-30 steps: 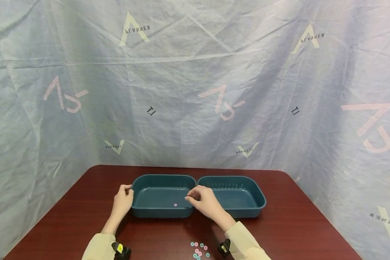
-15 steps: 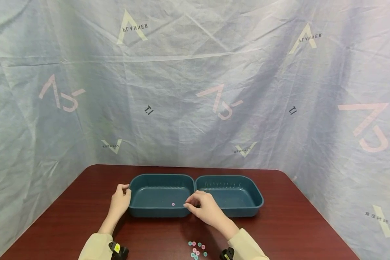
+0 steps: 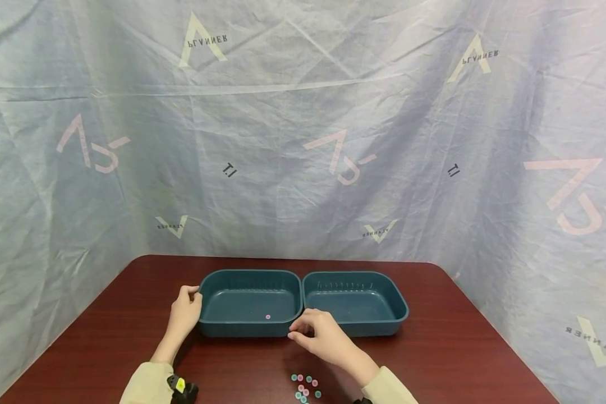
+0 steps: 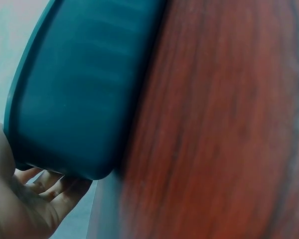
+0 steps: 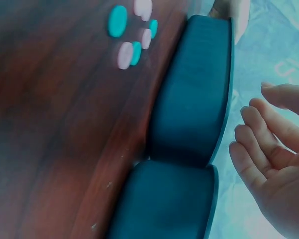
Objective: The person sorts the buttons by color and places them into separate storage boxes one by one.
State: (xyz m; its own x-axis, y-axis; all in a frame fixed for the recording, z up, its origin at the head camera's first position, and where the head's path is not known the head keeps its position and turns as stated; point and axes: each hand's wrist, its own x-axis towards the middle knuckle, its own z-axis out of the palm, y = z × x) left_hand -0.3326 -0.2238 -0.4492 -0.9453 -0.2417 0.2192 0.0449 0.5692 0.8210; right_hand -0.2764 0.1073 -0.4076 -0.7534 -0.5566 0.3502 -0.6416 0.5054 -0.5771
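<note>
Two dark teal trays stand side by side, the left tray (image 3: 252, 330) and the right tray (image 3: 356, 329). My left hand (image 3: 184, 314) holds the left tray at its outer end; in the left wrist view its fingers (image 4: 65, 194) curl against the end wall. One pink button (image 3: 268, 317) lies inside that tray. My right hand (image 3: 323, 336) hovers in front of where the trays meet, fingers loosely bent; the right wrist view shows nothing between thumb and fingers. Several pink and teal buttons (image 3: 300, 377) lie scattered on the table nearer to me.
The dark red wooden table (image 3: 232, 370) carries everything. Behind it and along both sides hangs a pale printed cloth (image 3: 278, 140). A black wrist camera (image 3: 184, 391) sits on my left sleeve.
My right hand has drawn back from above the left tray's front right corner, lower and toward me. My left hand stays at the tray. The head view has shifted slightly.
</note>
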